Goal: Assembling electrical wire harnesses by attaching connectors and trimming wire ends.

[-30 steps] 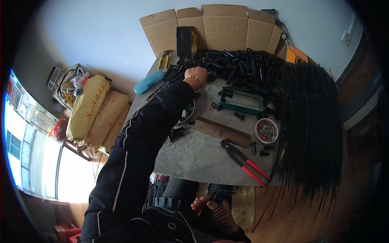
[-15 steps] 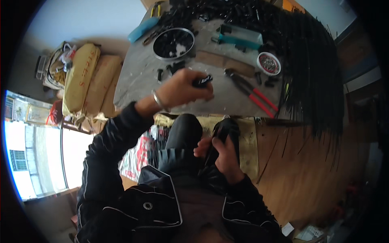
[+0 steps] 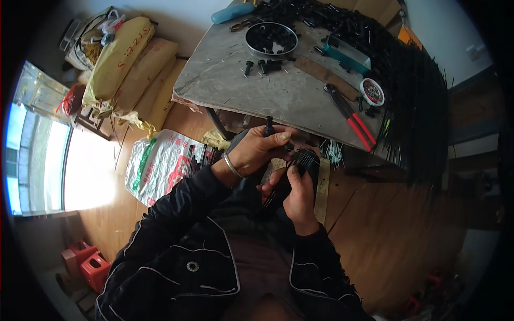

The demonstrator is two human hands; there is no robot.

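The room is a workshop with a wooden floor, and I sit low before a grey slab surface [image 3: 257, 91], hands worked together over my lap.

Nearest: my right hand [image 3: 300, 195] is closed around a bundle of thin black rods [image 3: 302, 160], held upright with the ends showing just under the surface's edge. My left hand [image 3: 262, 150] is closed in a pinch on a small black cap [image 3: 269, 127], brought right against the bundle's top. My judgement is that the step in hand is fitting this cap to the rod ends; the next move calls for lining the cap's opening squarely over the ends and pressing it home without letting the rods splay.

On the floor to my left lies a printed white sack [image 3: 155, 166].

Further, on the surface: red-handled pliers [image 3: 350, 115], loose black caps, a round metal bowl [image 3: 271, 38] holding more caps, a small red-rimmed dish [image 3: 372, 92], a teal tray [image 3: 345, 53].

Farthest: a heap of black parts and long black rods [image 3: 417, 101] fanned over the right edge.
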